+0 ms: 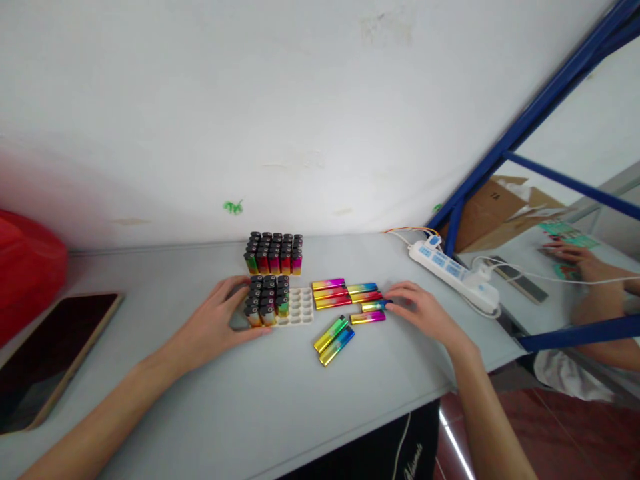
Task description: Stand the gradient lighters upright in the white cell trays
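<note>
A white tray [301,308] with round holes lies on the table, its left part filled with upright lighters [269,300] with black tops. My left hand [220,320] curves around the tray's left side, fingers at the far corner and thumb along the near edge. Right of the tray, several shiny lighters [331,293] in gradient colours lie flat in rows. My right hand [416,308] pinches the end of a yellow-and-blue lighter [371,307], which still lies on the table; its far end is hidden by my fingers. Two more lighters [334,340] lie slanted nearer to me.
A block of upright lighters [273,255] stands behind the tray by the wall. At left are a phone [55,357] and a red bag [30,273]. A power strip [453,273] and blue frame [480,180] stand right; beyond it are a cardboard box [493,210] and another person's hand [570,252].
</note>
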Tool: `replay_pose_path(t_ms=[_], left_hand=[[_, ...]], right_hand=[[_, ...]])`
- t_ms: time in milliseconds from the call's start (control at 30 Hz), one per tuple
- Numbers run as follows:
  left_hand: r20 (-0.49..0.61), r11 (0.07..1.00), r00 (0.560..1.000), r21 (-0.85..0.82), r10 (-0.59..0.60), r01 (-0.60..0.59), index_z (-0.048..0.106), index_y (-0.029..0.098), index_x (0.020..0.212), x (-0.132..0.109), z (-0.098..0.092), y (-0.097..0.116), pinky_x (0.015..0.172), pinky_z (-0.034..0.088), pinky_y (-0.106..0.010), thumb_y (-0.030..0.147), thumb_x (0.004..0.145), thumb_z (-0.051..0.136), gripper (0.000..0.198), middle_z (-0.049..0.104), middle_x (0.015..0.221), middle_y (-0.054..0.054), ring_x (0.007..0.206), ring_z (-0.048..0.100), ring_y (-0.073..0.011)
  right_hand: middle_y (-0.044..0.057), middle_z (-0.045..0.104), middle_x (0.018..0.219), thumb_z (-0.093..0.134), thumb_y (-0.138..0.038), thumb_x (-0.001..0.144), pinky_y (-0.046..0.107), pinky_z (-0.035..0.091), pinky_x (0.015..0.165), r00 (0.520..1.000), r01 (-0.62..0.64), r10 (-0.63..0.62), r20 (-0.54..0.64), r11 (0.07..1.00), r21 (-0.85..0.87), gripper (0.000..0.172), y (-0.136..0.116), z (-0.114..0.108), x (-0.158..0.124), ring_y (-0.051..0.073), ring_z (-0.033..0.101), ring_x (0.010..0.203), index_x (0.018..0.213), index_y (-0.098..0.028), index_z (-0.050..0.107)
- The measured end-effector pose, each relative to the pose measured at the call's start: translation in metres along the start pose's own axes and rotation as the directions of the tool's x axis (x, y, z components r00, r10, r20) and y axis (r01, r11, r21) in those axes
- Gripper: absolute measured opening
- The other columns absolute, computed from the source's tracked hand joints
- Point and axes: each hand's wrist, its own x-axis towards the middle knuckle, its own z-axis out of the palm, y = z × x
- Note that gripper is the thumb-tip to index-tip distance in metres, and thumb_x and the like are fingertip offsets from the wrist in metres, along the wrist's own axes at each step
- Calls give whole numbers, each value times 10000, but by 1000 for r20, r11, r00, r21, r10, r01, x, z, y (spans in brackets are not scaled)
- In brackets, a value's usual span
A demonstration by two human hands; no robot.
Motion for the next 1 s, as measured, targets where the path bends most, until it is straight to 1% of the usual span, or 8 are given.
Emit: replay_pose_path(t_ms=[167, 300, 400, 567, 700, 800, 900, 1000], left_hand=[[31, 1000, 999, -16, -15, 16, 717, 247, 1269, 1, -3, 6, 1220, 561, -638, 840, 830, 784, 740, 670, 1443, -145, 1357, 662, -450], [26, 999, 999, -27, -22, 23, 728, 262, 1292, 1, -4, 10, 1235, 549, -631, 812, 834, 802, 720, 664, 1461, -124, 1371, 655, -451], [29, 999, 999, -37, -30, 31, 740, 258, 1295, 1, -3, 11, 1232, 550, -636, 818, 815, 813, 741, 668, 1464, -155, 1376, 654, -451], [43, 999, 998, -26, -38, 39, 744, 226, 1305, 1, -4, 11, 1216, 552, -644, 830, 821, 795, 776, 676, 1455, -177, 1378, 652, -449], [39, 999, 999, -24, -37, 38, 756, 232, 1263, 2, -4, 10, 1219, 548, -640, 798, 809, 823, 729, 683, 1452, -167, 1372, 660, -435], [31, 999, 999, -35, -24, 25, 758, 236, 1266, 2, -4, 11, 1213, 551, -643, 776, 813, 835, 709, 691, 1443, -171, 1361, 667, -431], [26, 999, 999, -38, -21, 22, 758, 241, 1271, 2, -5, 13, 1199, 563, -648, 750, 814, 852, 690, 697, 1431, -168, 1352, 672, -436], [31, 999, 999, -44, -27, 28, 755, 243, 1275, 2, -6, 16, 1201, 569, -633, 734, 812, 869, 684, 695, 1432, -161, 1360, 672, -433]], right_hand=[[115, 793, 1198, 751, -570, 1007, 522, 559, 1109, 999, 25, -27, 44, 998, 56, 338, -6, -5, -4, 308, 732, 1178, 1053, -252, 853], [107, 811, 1110, 768, -622, 974, 493, 609, 993, 997, -73, 73, 4, 987, 146, 392, -10, -5, -10, 302, 750, 1042, 1057, -242, 815], [91, 797, 1049, 833, -653, 896, 465, 623, 940, 974, -112, 171, -148, 934, 340, 430, -14, -2, -4, 292, 747, 991, 1041, -252, 783], [82, 722, 1023, 805, -718, 865, 457, 624, 897, 884, 48, 256, -391, 783, 620, 472, -51, 7, 34, 280, 717, 983, 1029, -293, 681], [44, 693, 1006, 661, -777, 943, 387, 623, 773, 934, 49, 247, -257, 625, 779, 494, -105, 17, 73, 206, 682, 819, 1044, -306, 554], [-63, 597, 795, 667, -761, 952, 274, 472, 527, 990, -59, 141, -19, 533, 844, 482, -134, 35, 94, 116, 389, 515, 1115, -330, 526], [-120, 394, 634, 707, -797, 911, 228, 239, 434, 987, -157, 57, 150, 549, 821, 536, -146, 61, 103, 106, 206, 484, 1080, -312, 552], [-101, 323, 573, 593, -898, 921, 258, 218, 459, 975, -201, 64, 213, 662, 722, 652, -148, 87, 100, 107, 237, 488, 811, -257, 548]])
